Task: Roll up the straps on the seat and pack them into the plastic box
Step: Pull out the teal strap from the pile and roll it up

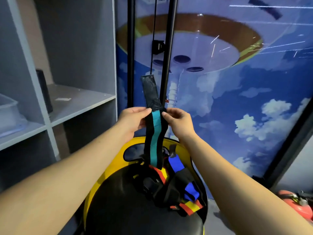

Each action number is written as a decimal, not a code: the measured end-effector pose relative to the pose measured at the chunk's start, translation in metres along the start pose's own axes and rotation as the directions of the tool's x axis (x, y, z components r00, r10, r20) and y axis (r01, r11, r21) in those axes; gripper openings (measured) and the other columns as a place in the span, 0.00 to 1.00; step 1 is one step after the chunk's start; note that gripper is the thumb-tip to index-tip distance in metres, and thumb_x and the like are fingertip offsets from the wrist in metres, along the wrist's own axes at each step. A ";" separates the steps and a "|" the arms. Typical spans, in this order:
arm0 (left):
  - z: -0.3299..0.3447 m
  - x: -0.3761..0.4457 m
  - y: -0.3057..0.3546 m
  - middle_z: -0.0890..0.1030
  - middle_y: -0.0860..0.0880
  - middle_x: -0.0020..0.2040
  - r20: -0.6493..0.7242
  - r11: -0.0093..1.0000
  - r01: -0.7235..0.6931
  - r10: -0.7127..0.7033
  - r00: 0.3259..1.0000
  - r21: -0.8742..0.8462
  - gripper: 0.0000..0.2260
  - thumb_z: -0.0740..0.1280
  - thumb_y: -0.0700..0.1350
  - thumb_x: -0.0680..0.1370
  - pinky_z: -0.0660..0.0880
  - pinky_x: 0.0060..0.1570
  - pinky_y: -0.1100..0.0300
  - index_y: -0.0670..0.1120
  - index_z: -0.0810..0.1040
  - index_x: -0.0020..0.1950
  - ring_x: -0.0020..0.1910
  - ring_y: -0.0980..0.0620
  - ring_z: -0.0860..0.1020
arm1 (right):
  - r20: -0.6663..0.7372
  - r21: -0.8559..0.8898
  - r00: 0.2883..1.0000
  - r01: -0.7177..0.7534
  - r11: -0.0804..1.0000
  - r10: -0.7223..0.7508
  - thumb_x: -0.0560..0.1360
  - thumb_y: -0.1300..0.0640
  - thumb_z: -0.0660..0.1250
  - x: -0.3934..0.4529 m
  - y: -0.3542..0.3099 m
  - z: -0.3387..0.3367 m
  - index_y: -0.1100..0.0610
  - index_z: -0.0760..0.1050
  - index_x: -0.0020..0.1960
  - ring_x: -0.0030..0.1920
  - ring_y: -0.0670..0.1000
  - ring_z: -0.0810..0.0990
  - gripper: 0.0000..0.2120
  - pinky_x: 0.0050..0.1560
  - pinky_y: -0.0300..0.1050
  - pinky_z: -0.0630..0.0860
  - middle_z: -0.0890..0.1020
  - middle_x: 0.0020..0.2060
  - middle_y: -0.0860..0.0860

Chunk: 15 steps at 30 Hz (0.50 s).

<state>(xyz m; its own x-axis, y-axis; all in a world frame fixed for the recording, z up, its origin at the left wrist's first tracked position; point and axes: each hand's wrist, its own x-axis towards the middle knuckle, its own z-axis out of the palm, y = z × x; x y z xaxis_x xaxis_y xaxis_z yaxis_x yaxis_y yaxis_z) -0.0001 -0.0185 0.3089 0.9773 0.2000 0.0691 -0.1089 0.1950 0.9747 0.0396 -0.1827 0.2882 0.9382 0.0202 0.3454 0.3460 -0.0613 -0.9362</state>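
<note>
A black strap with a teal stripe [154,133] hangs upright in front of me, its black hook-and-loop end sticking up above my fingers. My left hand [133,121] pinches its left edge and my right hand [177,122] pinches its right edge, both near the top of the teal part. The strap's lower end dangles over the black seat [118,206] with the yellow back [183,148]. On the seat lies a pile of other straps [171,185], black with blue, red and yellow parts. A clear plastic box [8,112] stands on the shelf at far left, partly cut off.
A grey shelf unit [79,104] fills the left side, with a dark object [44,90] standing on it. Two black poles [166,48] rise behind the strap before a blue sky mural. A red fire extinguisher [299,204] lies on the floor at lower right.
</note>
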 end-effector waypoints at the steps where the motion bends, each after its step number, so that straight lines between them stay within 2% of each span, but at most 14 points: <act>1: 0.000 -0.006 0.005 0.86 0.44 0.49 -0.004 1.000 0.000 0.000 1.000 -0.010 0.05 0.73 0.41 0.77 0.81 0.41 0.60 0.45 0.82 0.53 0.45 0.49 0.85 | -0.048 -0.038 0.999 0.022 0.999 -0.024 0.75 0.57 0.75 -0.005 -0.006 0.001 0.51 0.80 0.51 0.46 0.50 0.85 0.06 0.51 0.43 0.81 0.85 0.43 0.49; 3: -0.001 -0.017 0.013 0.86 0.43 0.50 -0.009 0.999 0.008 -0.009 1.000 -0.042 0.10 0.74 0.41 0.76 0.81 0.42 0.58 0.43 0.82 0.57 0.48 0.47 0.85 | -0.103 -0.134 0.991 0.074 0.988 -0.088 0.75 0.55 0.75 -0.017 -0.017 0.003 0.50 0.77 0.49 0.41 0.45 0.81 0.07 0.44 0.34 0.77 0.83 0.41 0.45; 5: -0.002 -0.027 0.018 0.86 0.41 0.52 -0.004 0.996 0.029 -0.030 1.000 -0.080 0.13 0.74 0.41 0.76 0.82 0.41 0.57 0.41 0.81 0.59 0.50 0.45 0.85 | -0.110 -0.217 0.985 0.105 0.971 -0.131 0.76 0.54 0.73 -0.029 -0.026 0.006 0.52 0.77 0.51 0.41 0.42 0.80 0.06 0.43 0.32 0.75 0.81 0.43 0.43; 7: -0.005 -0.036 0.020 0.86 0.40 0.52 0.008 0.993 0.038 -0.037 0.999 -0.116 0.13 0.73 0.39 0.77 0.82 0.39 0.58 0.40 0.80 0.61 0.51 0.45 0.85 | -0.069 -0.268 0.985 0.133 0.954 -0.156 0.78 0.52 0.70 -0.039 -0.030 0.009 0.54 0.79 0.56 0.47 0.44 0.82 0.09 0.52 0.40 0.79 0.83 0.47 0.44; 9: -0.007 -0.045 0.023 0.86 0.41 0.53 0.034 0.994 0.026 -0.022 0.999 -0.110 0.13 0.72 0.39 0.77 0.82 0.43 0.57 0.40 0.80 0.62 0.52 0.45 0.85 | 0.020 -0.271 0.991 0.135 0.953 -0.135 0.78 0.49 0.70 -0.050 -0.037 0.013 0.53 0.79 0.64 0.55 0.45 0.82 0.16 0.60 0.44 0.78 0.84 0.54 0.46; 11: -0.008 -0.052 0.025 0.85 0.41 0.53 0.057 0.995 0.021 -0.015 0.998 -0.101 0.13 0.71 0.39 0.78 0.82 0.49 0.55 0.40 0.80 0.62 0.51 0.45 0.85 | 0.082 -0.235 0.991 0.121 0.964 -0.104 0.77 0.46 0.71 -0.058 -0.044 0.017 0.53 0.77 0.67 0.58 0.44 0.81 0.21 0.63 0.42 0.76 0.83 0.57 0.45; 12: -0.008 -0.055 0.027 0.85 0.41 0.52 0.068 0.995 0.025 -0.018 0.998 -0.101 0.11 0.70 0.39 0.79 0.82 0.50 0.55 0.40 0.80 0.61 0.49 0.46 0.85 | 0.116 -0.179 0.989 0.114 0.977 -0.094 0.77 0.47 0.71 -0.061 -0.046 0.019 0.53 0.78 0.66 0.57 0.43 0.81 0.20 0.62 0.42 0.76 0.83 0.56 0.45; 15: -0.007 -0.064 0.030 0.84 0.43 0.50 0.132 0.997 0.029 -0.020 0.991 -0.069 0.09 0.64 0.36 0.82 0.79 0.53 0.56 0.40 0.79 0.60 0.48 0.48 0.83 | 0.161 0.000 0.984 0.072 0.997 -0.071 0.80 0.60 0.68 -0.065 -0.047 0.023 0.55 0.81 0.60 0.55 0.48 0.83 0.10 0.59 0.46 0.79 0.86 0.53 0.51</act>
<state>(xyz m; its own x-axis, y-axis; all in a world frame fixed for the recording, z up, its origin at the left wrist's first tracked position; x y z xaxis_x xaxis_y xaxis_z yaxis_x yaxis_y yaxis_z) -0.0672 -0.0192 0.3319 0.9948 0.0675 0.0769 -0.0922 0.2662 0.9595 -0.0380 -0.1581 0.3086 0.8993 0.1852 0.3963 0.4128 -0.0592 -0.9089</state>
